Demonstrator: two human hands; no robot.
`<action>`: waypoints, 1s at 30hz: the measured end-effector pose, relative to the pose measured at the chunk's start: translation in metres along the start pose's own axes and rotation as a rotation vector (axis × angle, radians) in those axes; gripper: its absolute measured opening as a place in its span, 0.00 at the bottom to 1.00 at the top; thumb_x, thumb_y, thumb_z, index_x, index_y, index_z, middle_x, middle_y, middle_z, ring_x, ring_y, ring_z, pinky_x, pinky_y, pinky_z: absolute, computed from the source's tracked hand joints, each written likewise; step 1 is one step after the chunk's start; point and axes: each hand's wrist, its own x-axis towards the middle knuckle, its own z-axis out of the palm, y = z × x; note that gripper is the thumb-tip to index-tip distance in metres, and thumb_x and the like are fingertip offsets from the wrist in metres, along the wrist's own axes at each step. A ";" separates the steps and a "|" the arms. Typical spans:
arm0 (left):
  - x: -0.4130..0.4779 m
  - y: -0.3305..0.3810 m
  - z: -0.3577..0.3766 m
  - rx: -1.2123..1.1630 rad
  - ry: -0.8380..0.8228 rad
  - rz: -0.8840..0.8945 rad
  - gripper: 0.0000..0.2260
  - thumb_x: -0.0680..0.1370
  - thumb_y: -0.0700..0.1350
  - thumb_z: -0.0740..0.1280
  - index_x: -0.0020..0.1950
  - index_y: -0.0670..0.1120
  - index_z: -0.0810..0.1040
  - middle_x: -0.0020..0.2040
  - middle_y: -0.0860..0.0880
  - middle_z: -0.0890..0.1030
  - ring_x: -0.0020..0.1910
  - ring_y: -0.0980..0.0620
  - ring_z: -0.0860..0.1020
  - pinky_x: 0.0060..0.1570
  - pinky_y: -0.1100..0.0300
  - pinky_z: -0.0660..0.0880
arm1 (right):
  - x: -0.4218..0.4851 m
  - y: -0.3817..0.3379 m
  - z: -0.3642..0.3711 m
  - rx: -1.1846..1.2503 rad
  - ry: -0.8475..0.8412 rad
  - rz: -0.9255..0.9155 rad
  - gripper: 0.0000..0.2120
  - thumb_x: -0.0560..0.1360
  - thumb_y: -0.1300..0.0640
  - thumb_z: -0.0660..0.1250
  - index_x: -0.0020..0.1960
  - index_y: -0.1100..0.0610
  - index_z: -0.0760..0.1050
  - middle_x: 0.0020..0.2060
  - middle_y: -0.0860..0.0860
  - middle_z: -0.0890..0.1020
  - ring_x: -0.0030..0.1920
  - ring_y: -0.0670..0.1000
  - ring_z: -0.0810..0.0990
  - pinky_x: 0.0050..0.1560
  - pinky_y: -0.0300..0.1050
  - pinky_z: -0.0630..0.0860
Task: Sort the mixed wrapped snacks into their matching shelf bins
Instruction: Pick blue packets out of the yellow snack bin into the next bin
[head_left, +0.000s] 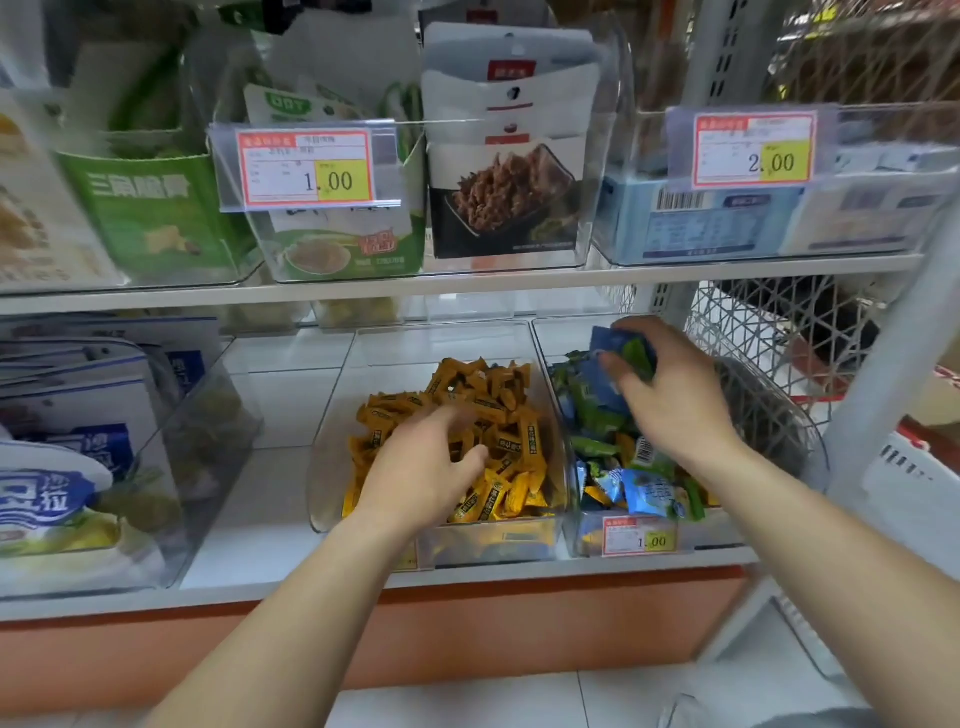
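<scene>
Price label (640, 540): fixed to the front wall of the right bin (719, 535), nearest the viewer
Left hand (426, 462): laid over the front of the middle bin (327, 457), fingers stretched forward across the pile and blurred; whether anything is pinched beneath them cannot be told
Yellow sticks (498, 410): heaped in the middle bin, one kind only so far as can be seen
Loose packets (644, 491): blue and green pillow packs are piled in the right bin, with stray yellow pieces (625, 448) mixed among them
Right hand (680, 400): raised over the back of the right bin, fingers and thumb curled round the held packets (623, 349)
Held packets: a small bunch, blue and green, is gripped together above the pile
Handling, judged: the packs are taken to be light, soft and crinkly, with slick film that slides easily, so a bunch may shed a piece
Hold, judged: a pinch across the body of a pack, or at a crimped end seam, is advised; the contents may crush if squeezed hard
Progress, judged: sorting is not finished, since three colours are mixed in the right bin
Upper shelf (467, 283): clear bins of boxed and pouched goods are carried behind further price labels
Wire basket (769, 322): seen beyond the shelf post at far right
</scene>
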 end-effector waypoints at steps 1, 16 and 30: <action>0.003 -0.002 0.003 0.055 -0.018 -0.010 0.19 0.78 0.57 0.67 0.68 0.56 0.74 0.64 0.54 0.77 0.62 0.52 0.75 0.58 0.53 0.76 | 0.003 0.008 0.000 -0.063 -0.035 0.009 0.16 0.80 0.48 0.65 0.66 0.50 0.73 0.59 0.50 0.79 0.55 0.52 0.77 0.51 0.46 0.73; 0.073 0.002 0.054 0.357 -0.026 0.125 0.32 0.77 0.64 0.60 0.78 0.52 0.62 0.79 0.49 0.61 0.77 0.46 0.57 0.75 0.47 0.56 | 0.001 -0.022 0.045 -0.322 -0.436 -0.081 0.28 0.75 0.45 0.64 0.73 0.53 0.67 0.69 0.52 0.72 0.69 0.57 0.69 0.67 0.51 0.69; 0.108 -0.027 0.032 0.362 -0.350 0.248 0.34 0.68 0.76 0.52 0.71 0.65 0.69 0.71 0.55 0.66 0.68 0.50 0.68 0.60 0.52 0.70 | 0.002 0.002 0.063 -0.316 -0.491 -0.010 0.37 0.72 0.39 0.56 0.79 0.46 0.55 0.72 0.49 0.71 0.70 0.57 0.70 0.69 0.54 0.64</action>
